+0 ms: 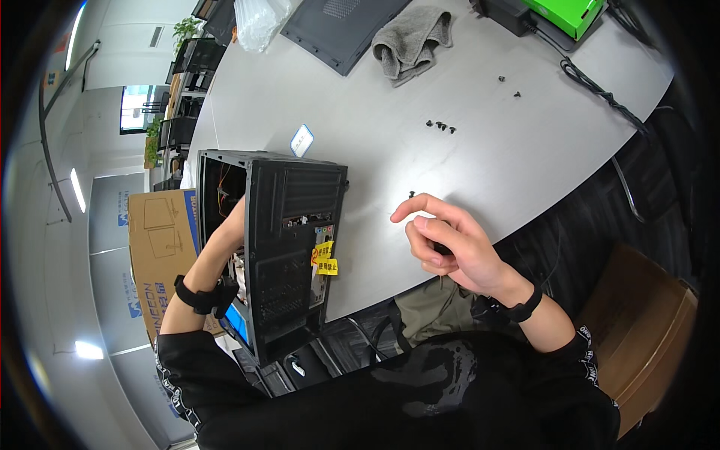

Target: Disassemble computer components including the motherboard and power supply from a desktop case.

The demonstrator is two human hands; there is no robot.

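Observation:
A black computer case [289, 225] stands at the table's left edge, its side open towards the left. Yellow stickers [324, 259] hang on its rear panel beside the ports. My left forearm [201, 277] reaches in through the open side. The case wall hides my left hand and its fingers. Over the table's near edge, to the right of the case, hovers my right hand [457, 244]. Its index finger is bent outwards, the other fingers are loosely curled, and nothing shows between them. Just beyond the index finger lies a small black screw [412, 194].
Several more black screws [441, 126] lie farther back on the light table [375, 142]. A grey cloth [412, 43], a dark side panel [337, 26] and a green box [570, 15] are at the far side. Cardboard boxes stand left [161, 247] and lower right [641, 330].

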